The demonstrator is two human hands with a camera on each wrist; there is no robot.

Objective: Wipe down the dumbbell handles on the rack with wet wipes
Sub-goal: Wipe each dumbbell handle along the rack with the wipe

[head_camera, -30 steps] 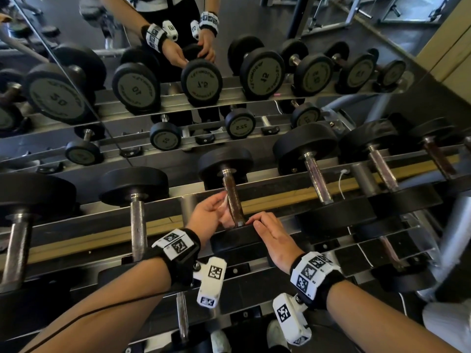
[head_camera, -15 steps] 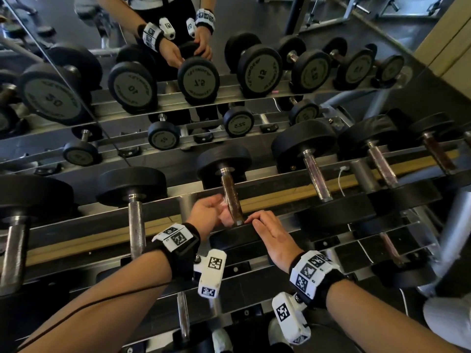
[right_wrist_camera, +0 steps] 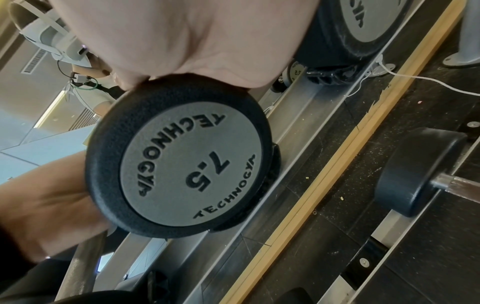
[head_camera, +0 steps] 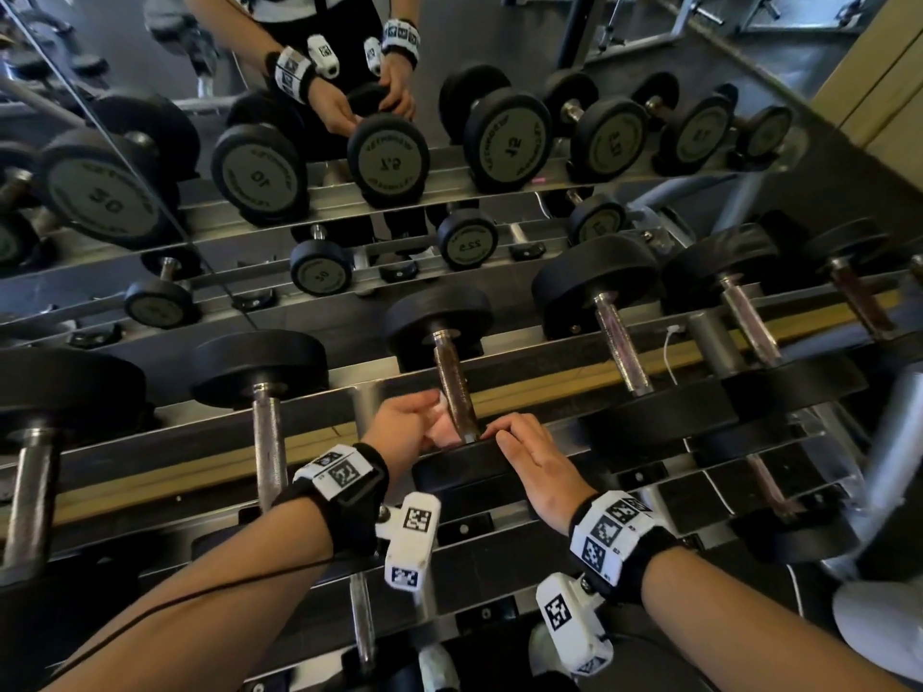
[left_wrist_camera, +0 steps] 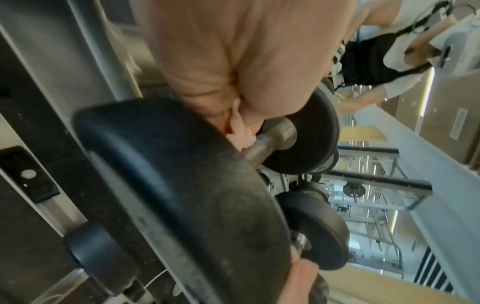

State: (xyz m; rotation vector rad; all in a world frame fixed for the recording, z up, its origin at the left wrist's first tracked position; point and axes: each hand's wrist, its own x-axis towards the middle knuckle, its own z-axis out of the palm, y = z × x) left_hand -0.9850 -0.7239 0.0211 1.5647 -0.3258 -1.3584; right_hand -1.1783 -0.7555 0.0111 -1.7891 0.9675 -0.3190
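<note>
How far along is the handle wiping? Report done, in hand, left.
Done: nothing visibly marks any handle as finished. In hand: the left hand presses a wet wipe against the lower end of the 7.5 dumbbell's handle, while the right hand steadies its near head. Left: cannot tell; neighbouring handles show no wipe.

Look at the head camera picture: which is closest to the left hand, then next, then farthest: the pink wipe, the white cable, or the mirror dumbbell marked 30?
1. Pink wipe: held in the left hand, against the handle.
2. White cable: off to the right, on the rack rail.
3. Dumbbell marked 30: far upper left, in the mirror.
</note>
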